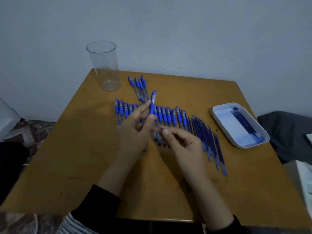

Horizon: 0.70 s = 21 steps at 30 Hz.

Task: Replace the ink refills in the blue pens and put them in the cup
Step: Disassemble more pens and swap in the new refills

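My left hand [135,127] holds a blue pen [152,103] upright between thumb and fingers above the row of blue pens [168,115] lying across the table's middle. My right hand [184,142] is just to its right with thumb and fingers pinched together near the pen's lower end; whether it holds a part is hidden. Several loose blue refills [207,139] lie right of the row. A second small group of pens [139,86] lies behind. The clear plastic cup [105,65] stands with nothing in it at the back left corner.
A white tray [219,119] holding several dark refills sits at the table's right side. The brown table [67,149] stands against a pale wall. Grey cloth [287,132] lies off the right edge, patterned fabric off the left.
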### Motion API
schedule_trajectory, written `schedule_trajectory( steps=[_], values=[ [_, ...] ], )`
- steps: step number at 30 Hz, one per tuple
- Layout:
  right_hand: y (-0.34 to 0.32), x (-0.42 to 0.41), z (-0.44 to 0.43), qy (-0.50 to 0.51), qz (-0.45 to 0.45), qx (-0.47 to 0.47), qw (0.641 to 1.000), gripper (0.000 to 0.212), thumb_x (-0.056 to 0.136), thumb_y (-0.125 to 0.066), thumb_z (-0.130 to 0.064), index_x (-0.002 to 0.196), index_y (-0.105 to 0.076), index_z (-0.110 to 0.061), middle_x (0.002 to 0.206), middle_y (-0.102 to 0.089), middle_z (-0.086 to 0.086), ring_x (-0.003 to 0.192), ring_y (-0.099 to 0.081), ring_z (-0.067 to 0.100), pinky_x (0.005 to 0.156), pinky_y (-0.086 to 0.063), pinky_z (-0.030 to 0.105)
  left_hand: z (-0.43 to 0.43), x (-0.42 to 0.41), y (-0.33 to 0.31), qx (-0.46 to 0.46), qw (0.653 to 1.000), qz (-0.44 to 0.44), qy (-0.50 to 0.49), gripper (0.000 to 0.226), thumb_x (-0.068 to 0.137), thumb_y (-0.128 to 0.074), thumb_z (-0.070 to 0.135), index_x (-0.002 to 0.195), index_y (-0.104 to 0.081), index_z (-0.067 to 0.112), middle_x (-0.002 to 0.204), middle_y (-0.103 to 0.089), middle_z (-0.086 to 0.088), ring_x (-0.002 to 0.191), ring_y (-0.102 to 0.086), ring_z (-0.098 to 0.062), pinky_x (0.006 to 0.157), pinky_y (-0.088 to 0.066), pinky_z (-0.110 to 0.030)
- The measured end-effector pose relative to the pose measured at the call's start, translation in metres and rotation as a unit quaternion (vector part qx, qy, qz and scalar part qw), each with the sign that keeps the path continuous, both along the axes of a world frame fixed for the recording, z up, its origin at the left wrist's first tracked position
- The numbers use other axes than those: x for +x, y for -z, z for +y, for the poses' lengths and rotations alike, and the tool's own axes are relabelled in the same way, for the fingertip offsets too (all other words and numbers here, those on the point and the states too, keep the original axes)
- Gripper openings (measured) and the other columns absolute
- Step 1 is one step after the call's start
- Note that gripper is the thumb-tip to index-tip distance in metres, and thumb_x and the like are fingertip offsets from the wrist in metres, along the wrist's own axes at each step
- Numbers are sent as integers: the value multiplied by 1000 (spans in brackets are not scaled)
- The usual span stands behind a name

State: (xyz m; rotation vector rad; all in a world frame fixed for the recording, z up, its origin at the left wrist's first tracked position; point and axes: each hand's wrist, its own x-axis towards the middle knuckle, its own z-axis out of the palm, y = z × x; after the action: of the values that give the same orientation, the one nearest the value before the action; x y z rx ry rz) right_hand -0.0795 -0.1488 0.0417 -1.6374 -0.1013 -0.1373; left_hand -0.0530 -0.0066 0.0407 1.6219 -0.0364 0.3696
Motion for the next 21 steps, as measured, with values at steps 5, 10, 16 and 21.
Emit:
schedule_trajectory(
  steps=[5,10,16,21],
  values=[
    [8,-11,-2,46,16,101,994,38,89,-66,-18,126,-62,-26,112,-73,-1,106,-68,12,92,-56,28,7,-29,18,36,995,29,86,39,92,-69,14,126,-64,32,94,-73,-4,55,-59,-7,56,-50,-19],
    [18,-17,4,64,-30,95,993,25,85,-69,-15,110,-68,-14,91,-68,3,83,-64,17,78,-57,40,12,-49,33,82,988,53,120,31,92,-72,18,115,-66,38,89,-66,27,59,-51,0,58,-42,-13],
    [21,-18,1,36,-44,74,996,17,85,-70,-15,102,-67,-16,89,-67,-6,84,-63,11,77,-56,27,13,-55,31,71,989,43,125,19,92,-70,24,107,-69,35,81,-62,13,56,-46,-6,52,-38,-17],
    [26,-17,-1,36,-62,79,994,19,89,-67,-1,99,-64,-16,88,-66,-5,83,-62,10,74,-53,23,11,-56,29,59,989,47,129,19,88,-66,27,106,-71,31,84,-66,-3,51,-41,-4,47,-33,-18]
  ],
)
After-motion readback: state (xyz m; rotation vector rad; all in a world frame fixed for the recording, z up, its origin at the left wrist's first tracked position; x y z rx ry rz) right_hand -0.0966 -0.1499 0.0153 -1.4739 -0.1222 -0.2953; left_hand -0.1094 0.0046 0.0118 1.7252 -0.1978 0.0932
